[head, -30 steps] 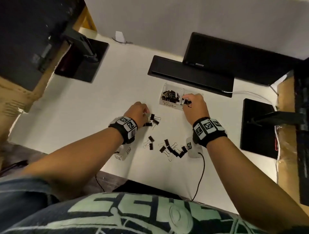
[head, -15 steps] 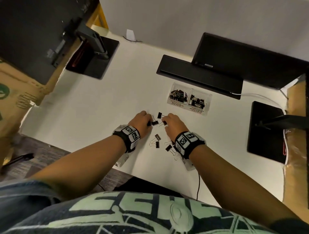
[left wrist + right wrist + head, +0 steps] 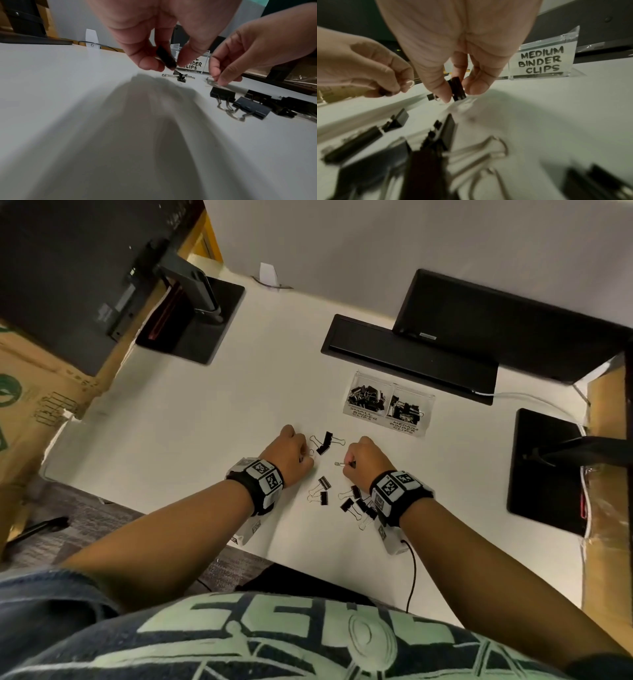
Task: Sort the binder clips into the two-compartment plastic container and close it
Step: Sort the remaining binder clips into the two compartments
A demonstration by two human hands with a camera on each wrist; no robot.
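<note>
The binder clips still to be sorted lie loose on the white desk [image 3: 191, 419]: one with its wire handles spread flat [image 3: 324, 442] between the two hands, a pair [image 3: 322, 491] just nearer the person, and a small cluster [image 3: 358, 505] beside the right wrist. The left hand [image 3: 291, 455] has its grip clamped on a small black clip [image 3: 166, 58], thumb and fingertips pinching the folded steel body, held just above the desk. The right hand [image 3: 366, 462] pinches another clip [image 3: 457, 88] by its black body, the wire handle poking out to the side.

These clips look light and rigid, with smooth painted bodies and springy handles. The flat sides of the body seem the surest place to hold; the handles swivel and would likely let a clip swing or slip.

The clear two-compartment container [image 3: 388, 405] stands open well beyond the hands, labelled for small clips in the left half and medium in the right, both halves already partly filled.
</note>
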